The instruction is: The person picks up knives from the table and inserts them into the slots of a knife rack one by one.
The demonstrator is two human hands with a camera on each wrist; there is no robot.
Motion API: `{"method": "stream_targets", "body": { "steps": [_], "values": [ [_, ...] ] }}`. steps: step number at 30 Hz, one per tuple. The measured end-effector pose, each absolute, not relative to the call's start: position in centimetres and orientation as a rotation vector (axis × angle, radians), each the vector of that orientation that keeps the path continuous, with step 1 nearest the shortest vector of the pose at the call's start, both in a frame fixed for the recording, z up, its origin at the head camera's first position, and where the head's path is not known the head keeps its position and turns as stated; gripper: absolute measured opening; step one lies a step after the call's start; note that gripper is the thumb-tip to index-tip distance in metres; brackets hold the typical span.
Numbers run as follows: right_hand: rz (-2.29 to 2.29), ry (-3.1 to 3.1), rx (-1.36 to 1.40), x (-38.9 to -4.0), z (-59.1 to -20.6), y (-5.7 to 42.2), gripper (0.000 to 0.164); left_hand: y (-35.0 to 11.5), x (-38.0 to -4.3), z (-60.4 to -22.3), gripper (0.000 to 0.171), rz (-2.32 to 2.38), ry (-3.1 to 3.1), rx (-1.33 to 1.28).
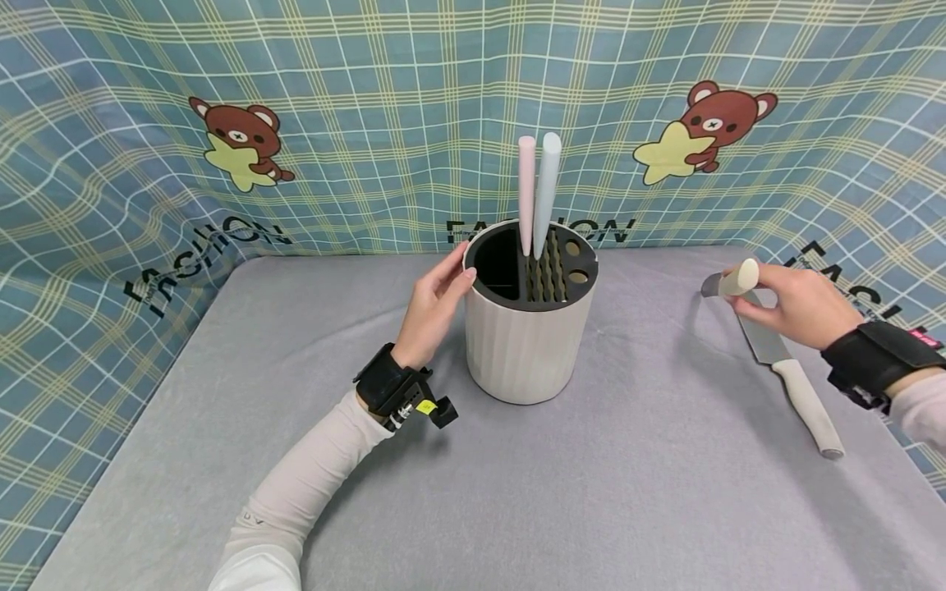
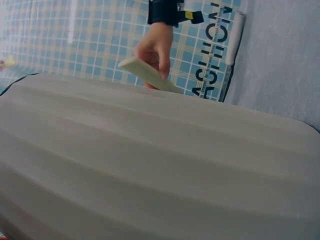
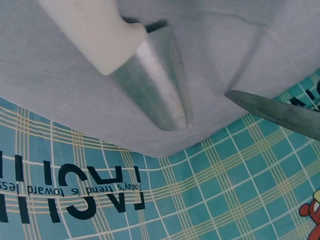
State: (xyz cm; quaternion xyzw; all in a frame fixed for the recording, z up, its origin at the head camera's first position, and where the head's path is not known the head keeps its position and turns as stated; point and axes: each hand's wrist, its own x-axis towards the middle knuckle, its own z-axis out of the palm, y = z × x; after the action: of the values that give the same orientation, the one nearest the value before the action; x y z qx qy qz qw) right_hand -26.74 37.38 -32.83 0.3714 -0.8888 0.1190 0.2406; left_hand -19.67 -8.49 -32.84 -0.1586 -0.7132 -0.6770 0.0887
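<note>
A ribbed, off-white knife holder (image 1: pixel 526 353) with a black slotted top stands mid-table. My left hand (image 1: pixel 432 308) touches its left side at the rim, fingers and thumb fairly straight; in the left wrist view the holder's wall (image 2: pixel 150 160) hides that hand. A pink handle (image 1: pixel 526 185) and a light-blue handle (image 1: pixel 547 189) stick up from the slots. At the right, my right hand (image 1: pixel 794 304) pinches a knife by its cream handle (image 1: pixel 739 279). Its blade (image 3: pixel 280 115) points down, tip close to the tabletop. Beneath that hand lies a second knife (image 1: pixel 807 406) with a white handle.
Grey cloth covers the table (image 1: pixel 628 492). A blue checked curtain (image 1: pixel 414 123) with printed bears hangs along the back and both sides. The holder's top has an open compartment (image 1: pixel 495 267) on the left and round holes (image 1: pixel 578 277) on the right.
</note>
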Motion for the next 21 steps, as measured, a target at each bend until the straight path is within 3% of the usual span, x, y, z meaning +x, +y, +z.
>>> {"method": "stream_targets", "body": {
  "steps": [21],
  "values": [
    [0.554, -2.543, 0.753, -27.2, -29.0, 36.5, 0.027, -8.4, -19.8, -33.1, 0.051, -2.013, -2.122, -0.458]
  ]
}}
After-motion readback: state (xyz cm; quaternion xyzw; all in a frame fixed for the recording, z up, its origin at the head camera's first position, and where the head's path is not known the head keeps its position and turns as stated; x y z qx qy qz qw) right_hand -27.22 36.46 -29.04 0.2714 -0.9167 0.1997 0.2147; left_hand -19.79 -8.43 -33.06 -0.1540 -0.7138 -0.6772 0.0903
